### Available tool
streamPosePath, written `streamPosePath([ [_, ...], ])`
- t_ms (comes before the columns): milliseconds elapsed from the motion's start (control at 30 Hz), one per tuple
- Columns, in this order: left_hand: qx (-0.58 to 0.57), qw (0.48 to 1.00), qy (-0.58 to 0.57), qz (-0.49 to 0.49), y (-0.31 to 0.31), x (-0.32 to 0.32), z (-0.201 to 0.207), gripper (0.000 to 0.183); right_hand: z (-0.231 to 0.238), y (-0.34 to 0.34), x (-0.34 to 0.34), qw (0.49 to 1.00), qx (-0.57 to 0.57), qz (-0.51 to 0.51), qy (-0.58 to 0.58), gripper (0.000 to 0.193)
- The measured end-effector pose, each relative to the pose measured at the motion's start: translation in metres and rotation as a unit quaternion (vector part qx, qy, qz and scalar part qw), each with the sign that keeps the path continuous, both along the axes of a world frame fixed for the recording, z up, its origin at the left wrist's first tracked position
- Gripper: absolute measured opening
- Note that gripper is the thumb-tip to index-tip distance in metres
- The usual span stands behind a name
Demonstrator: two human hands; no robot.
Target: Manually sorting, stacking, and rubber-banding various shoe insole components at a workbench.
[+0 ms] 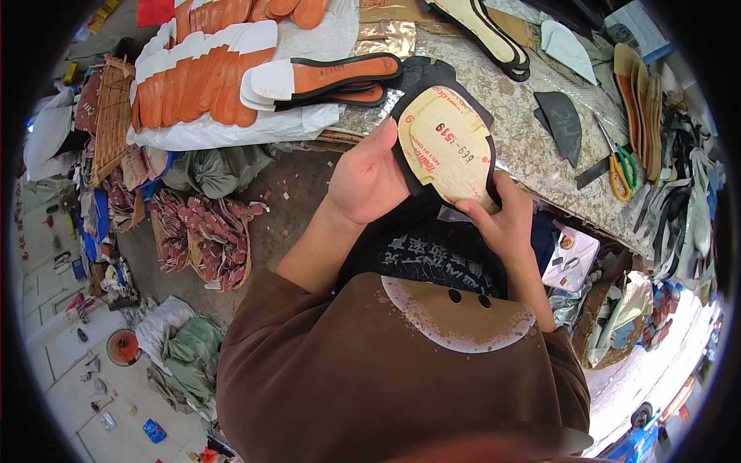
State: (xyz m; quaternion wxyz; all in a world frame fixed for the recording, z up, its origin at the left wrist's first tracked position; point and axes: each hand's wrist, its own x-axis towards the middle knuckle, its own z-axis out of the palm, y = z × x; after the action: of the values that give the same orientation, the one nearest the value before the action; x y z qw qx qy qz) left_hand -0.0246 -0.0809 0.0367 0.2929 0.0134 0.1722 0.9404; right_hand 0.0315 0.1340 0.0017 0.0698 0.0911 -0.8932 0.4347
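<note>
Maroon pieces (222, 235) in basket (248, 258), right hand (507, 220) gripping pale pad (446, 139)

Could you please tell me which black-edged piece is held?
The cream piece with red print, between left hand and right hand; the other black-edged pieces lie on the workbench.

Okay, counting up: one left hand (369, 176) and one right hand (503, 220) are holding one cream shoe piece (446, 147). One pair of scissors (615, 150) is lying on the surface (509, 116), two black-edged orange insoles (343, 75) are overlapping, one white cutout (569, 50) is sitting nearby, and loads of plain orange insoles (220, 91) are bunching too tightly to count.
</note>
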Motion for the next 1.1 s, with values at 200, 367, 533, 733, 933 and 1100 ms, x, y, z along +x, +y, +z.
streamPosePath([
  [200,0.033,0.999,0.008,-0.024,-0.005,-0.002,-0.007,0.067,0.002,-0.004,-0.001,0.994,0.108,0.012,-0.022,0.059],
  [367,0.065,0.994,-0.077,-0.035,0.0,0.0,-0.012,0.089,0.0,-0.007,-0.002,0.994,0.111,0.006,0.0,0.06],
  [533,0.116,0.989,-0.09,-0.037,0.008,0.0,-0.016,0.096,-0.006,-0.007,-0.006,0.994,0.083,-0.002,-0.075,0.063],
  [733,0.044,0.996,-0.055,-0.049,0.015,0.004,-0.018,0.102,-0.017,-0.006,-0.014,0.992,-0.017,-0.011,-0.122,0.058],
  [933,-0.14,0.987,0.072,-0.015,0.009,0.006,-0.031,0.104,-0.002,-0.002,-0.102,0.997,-0.01,-0.073,-0.017,0.05],
  [1100,-0.037,0.998,0.037,-0.041,0.016,0.005,-0.019,0.096,-0.001,0.016,-0.231,0.99,0.085,-0.105,0.042,0.063],
])
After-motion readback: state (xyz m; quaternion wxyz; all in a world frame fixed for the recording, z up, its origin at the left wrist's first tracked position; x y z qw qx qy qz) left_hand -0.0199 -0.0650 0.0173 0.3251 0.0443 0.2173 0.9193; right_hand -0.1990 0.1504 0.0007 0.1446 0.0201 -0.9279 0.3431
